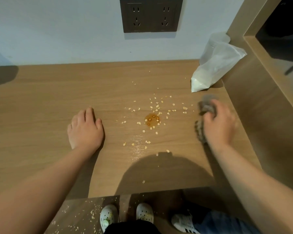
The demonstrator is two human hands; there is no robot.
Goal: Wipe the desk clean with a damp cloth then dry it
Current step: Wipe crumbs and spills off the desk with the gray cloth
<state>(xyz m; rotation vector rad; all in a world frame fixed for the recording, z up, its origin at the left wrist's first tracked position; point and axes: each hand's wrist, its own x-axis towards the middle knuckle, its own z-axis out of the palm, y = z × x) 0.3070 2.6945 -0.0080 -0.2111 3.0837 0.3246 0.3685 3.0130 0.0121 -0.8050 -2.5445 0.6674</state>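
Light brown wood-grain desk top (49,102), smooth, with a wet glossy streak (138,146); grey, fuzzy cloth (205,107); translucent white plastic bag (211,68), crinkled; dark matt plastic double wall socket (150,14); glossy amber liquid spill (151,121).

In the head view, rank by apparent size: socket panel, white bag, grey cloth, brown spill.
Largest: socket panel and white bag, about alike, so unranked.
Then grey cloth, partly hidden under the right hand.
Smallest: brown spill.

On wooden desk (41,102): brown liquid spill (152,121) centre, left hand (85,130) to its left, right hand (220,124) w/ grey cloth (206,105) to its right, white plastic bag (213,68) behind.
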